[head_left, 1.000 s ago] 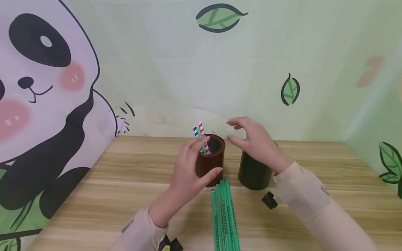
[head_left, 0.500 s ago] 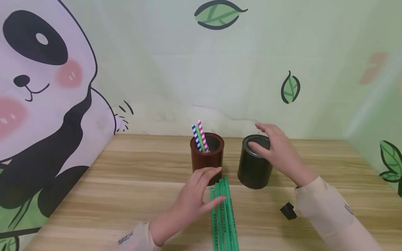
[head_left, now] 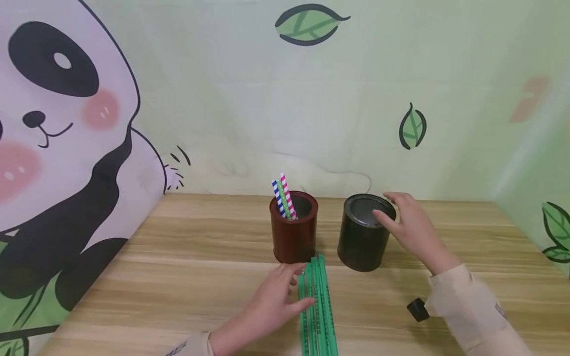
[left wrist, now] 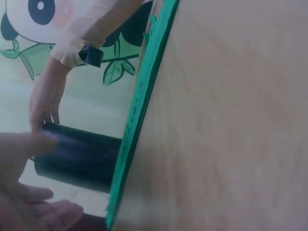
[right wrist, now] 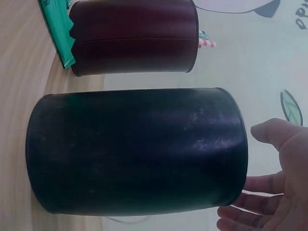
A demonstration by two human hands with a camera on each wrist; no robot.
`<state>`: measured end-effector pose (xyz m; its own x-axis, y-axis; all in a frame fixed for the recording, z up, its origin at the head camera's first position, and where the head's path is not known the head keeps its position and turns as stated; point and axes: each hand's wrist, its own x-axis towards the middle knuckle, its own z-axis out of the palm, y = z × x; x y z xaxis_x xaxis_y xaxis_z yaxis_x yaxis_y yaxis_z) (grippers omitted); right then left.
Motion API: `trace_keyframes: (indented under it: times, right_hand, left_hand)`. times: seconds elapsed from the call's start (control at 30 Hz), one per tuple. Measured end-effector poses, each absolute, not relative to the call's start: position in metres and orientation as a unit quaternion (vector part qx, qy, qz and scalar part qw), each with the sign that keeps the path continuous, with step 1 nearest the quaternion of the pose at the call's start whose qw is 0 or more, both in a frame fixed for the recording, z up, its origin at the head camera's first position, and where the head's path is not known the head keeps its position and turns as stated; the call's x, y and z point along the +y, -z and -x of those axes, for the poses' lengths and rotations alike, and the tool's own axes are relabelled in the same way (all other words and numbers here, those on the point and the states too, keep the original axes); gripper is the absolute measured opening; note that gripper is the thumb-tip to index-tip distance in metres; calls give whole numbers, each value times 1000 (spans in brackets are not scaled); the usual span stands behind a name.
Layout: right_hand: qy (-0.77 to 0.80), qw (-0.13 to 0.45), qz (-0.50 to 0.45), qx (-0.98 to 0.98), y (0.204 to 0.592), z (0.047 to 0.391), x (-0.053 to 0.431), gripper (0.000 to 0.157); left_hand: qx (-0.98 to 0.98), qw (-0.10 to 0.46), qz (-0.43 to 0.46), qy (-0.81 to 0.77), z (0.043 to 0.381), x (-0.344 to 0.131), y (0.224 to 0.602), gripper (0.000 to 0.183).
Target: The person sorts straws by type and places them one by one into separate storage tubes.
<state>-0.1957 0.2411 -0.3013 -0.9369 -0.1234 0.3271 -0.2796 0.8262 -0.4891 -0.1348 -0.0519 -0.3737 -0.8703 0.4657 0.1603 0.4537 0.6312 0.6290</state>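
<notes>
My left hand (head_left: 278, 296), fingers loosely bent and thumb spread apart, hangs at the left side of several long slim green paper packets (head_left: 318, 306). Those packets lie side by side on the table, jagged ends pointing away from me. At the right, my right hand (head_left: 411, 227) is at the rim of a black cylindrical holder (head_left: 362, 242); its thumb stands apart from the rim in the right wrist view. A dark red-brown holder (head_left: 294, 237) stands upright left of the black one. Striped and dotted paper straws (head_left: 285, 198) lean inside it.
The wooden table (head_left: 200, 237) ends at a pale green backdrop (head_left: 213, 99) printed with a panda and leaves. Under my right wrist shows a small black block (head_left: 418, 310), worn at the sleeve.
My left hand has drawn back from the red-brown holder down to the green packets. My right hand has moved right and lower, to the black holder's right rim.
</notes>
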Motion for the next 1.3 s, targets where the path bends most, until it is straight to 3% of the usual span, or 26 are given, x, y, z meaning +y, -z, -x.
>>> trace_keyframes:
  times: [0.5,0.97,1.3]
  right_hand:
    - [-298,134,-80,-942,308,197,242,63]
    - [-289,120,-73,-947,312,195,243,65]
    - [-284,112,-74,-949,313,197,244,68]
  left_hand:
    - [919,33,-160,-360,147,-43,398,56]
    - [931,30,-146,-332,156,-35,402,47]
    - [931,60,-139,-331,159,-39,398,39]
